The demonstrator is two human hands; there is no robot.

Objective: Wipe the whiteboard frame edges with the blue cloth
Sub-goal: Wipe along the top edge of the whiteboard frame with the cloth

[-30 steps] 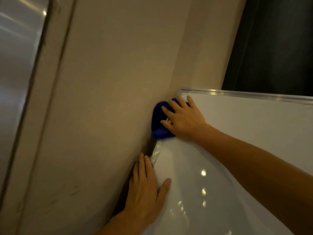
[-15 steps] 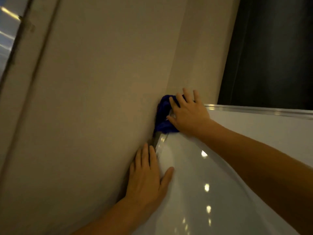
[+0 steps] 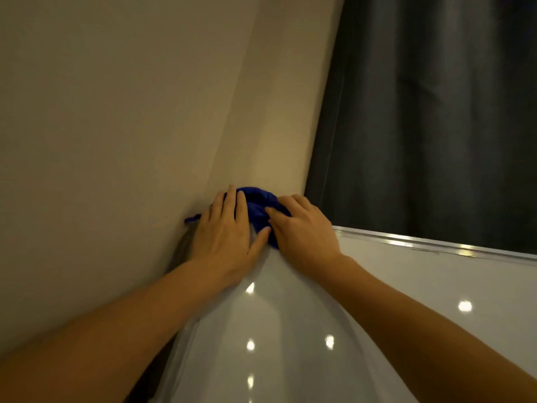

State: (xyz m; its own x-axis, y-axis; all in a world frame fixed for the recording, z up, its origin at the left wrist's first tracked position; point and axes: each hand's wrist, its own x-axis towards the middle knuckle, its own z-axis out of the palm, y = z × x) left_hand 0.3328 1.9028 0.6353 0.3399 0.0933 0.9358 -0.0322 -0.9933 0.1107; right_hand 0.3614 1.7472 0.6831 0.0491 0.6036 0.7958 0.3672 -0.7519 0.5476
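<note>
Beige wall (image 3: 116, 141) abuts whiteboard (image 3: 406, 286) corner; dark curtain (image 3: 436, 112) behind blue cloth (image 3: 257, 207).

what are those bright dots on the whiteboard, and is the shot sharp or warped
Head view: the dots look like lamps reflected in the glossy whiteboard; head view: light is dim and warm, the curtain nearly black; head view: the wide lens bows the curtain edge, and the blue cloth is slightly soft.

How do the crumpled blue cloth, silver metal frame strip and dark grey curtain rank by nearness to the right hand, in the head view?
1. Blue cloth, under the right hand's fingers.
2. Frame strip, just right of the wrist.
3. Curtain, behind and above the whiteboard.
</note>
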